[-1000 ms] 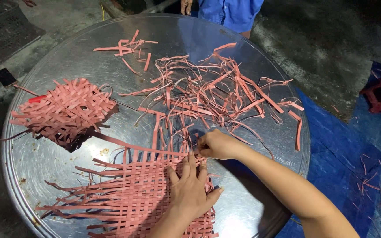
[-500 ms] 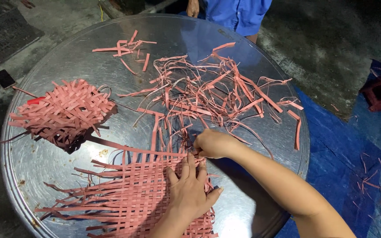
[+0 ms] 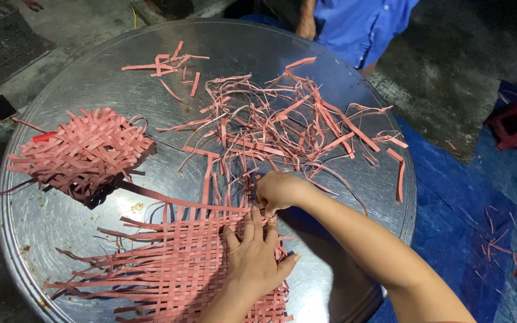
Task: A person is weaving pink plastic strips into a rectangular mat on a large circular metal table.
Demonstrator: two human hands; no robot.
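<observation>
We have one view, from the head camera, looking steeply down and forward from the near edge of the round metal desk. It sits close above our hands, takes in almost the whole desk, and reaches the floor at the far side.

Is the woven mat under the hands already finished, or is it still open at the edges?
Unfinished: the woven mat has loose strip ends sticking out, and the right hand pinches one strip at its top edge.

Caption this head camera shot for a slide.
Left hand flat on pink woven mat, right hand pinching strips.
</observation>
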